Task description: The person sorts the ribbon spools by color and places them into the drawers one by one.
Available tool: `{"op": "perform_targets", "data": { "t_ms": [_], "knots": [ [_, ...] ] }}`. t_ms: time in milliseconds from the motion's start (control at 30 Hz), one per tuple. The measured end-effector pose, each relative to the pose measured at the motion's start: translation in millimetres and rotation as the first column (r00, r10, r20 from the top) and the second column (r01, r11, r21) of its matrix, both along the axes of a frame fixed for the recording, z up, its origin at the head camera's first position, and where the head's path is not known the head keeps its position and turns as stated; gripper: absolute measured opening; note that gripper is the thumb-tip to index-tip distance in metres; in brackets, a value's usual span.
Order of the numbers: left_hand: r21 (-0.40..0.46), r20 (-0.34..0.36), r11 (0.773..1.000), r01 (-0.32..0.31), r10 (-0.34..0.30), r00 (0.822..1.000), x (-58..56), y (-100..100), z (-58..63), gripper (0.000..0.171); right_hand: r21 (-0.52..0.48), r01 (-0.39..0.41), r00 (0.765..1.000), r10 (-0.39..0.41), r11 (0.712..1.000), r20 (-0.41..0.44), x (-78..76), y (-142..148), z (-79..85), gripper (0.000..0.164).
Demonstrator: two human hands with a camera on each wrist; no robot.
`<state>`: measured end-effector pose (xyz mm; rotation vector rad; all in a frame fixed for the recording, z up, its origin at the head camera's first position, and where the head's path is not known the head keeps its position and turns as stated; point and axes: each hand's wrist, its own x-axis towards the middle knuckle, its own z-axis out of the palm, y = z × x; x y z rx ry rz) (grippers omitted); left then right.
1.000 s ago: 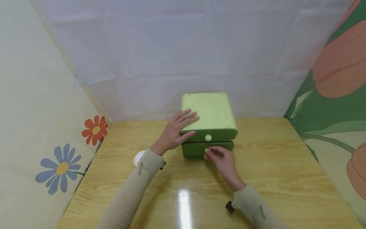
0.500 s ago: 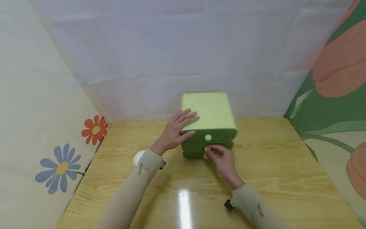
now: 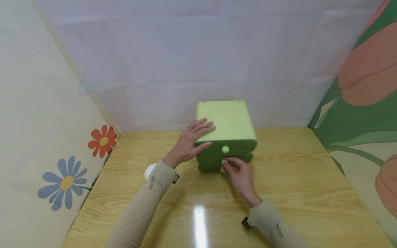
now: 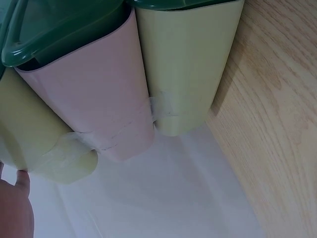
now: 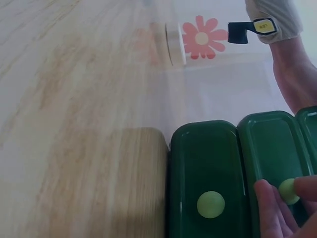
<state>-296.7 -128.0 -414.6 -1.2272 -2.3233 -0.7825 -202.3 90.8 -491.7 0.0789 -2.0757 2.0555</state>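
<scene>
A small three-tier drawer cabinet [image 3: 229,119] has a pale green top and dark green drawer fronts with round light green knobs. My left hand [image 3: 187,141] rests over the top's left front corner, fingers stretched out and thumb along the front. With fingertips and thumb, my right hand [image 3: 240,172] pinches the middle drawer's knob [image 5: 288,191]. That middle drawer front [image 5: 275,144] stands about level with its neighbours. The upper knob [image 3: 225,149] and the bottom drawer's knob [image 5: 211,204] are untouched. In the left wrist view, the cabinet's side shows a pink tier [image 4: 99,89] between two yellowish ones.
A white round object [image 3: 149,170] lies on the wooden table [image 3: 310,179], partly behind the left sleeve. Close behind the cabinet hangs a white sheet [image 3: 173,69]. Panels with painted flowers [image 3: 66,182] stand along both sides.
The middle drawer has slid in, pushed by my right hand at its knob; the dark gap above its front is gone and the bottom knob shows. My left hand has stayed in place.
</scene>
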Motion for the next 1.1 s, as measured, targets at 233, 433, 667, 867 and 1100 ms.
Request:
{"op": "perform_targets", "data": {
  "t_ms": [233, 433, 667, 867, 1100],
  "knots": [
    [0.001, 0.009, 1.000, 0.003, -0.003, 1.000, 2.0, 0, 0.9, 0.068, 0.002, -0.018, 1.000, 0.018, 1.000, 0.008, 1.3, 1, 0.2, 0.016],
    [0.007, -0.009, 1.000, 0.005, -0.005, 1.000, 3.3, 1, 0.3, 0.068, -0.025, -0.065, 0.997, 0.066, 0.998, 0.039, 2.9, 5, -2.5, 0.020],
    [0.023, -0.018, 1.000, 0.007, -0.006, 1.000, 3.9, 1, 2.0, 0.067, 0.020, -0.175, 0.980, 0.173, 0.984, 0.095, 8.3, 10, 2.7, 0.030],
    [0.020, -0.025, 1.000, 0.004, -0.003, 1.000, 3.9, 1, 1.8, 0.068, 0.085, -0.283, 0.956, 0.273, 0.956, 0.106, 13.7, 19, 4.2, 0.045],
    [0.023, -0.030, 1.000, 0.009, -0.008, 1.000, 2.8, 0, 0.5, 0.067, 0.268, -0.298, 0.954, 0.279, 0.916, 0.108, 21.2, 30, 10.4, 0.033]
  ]
}}
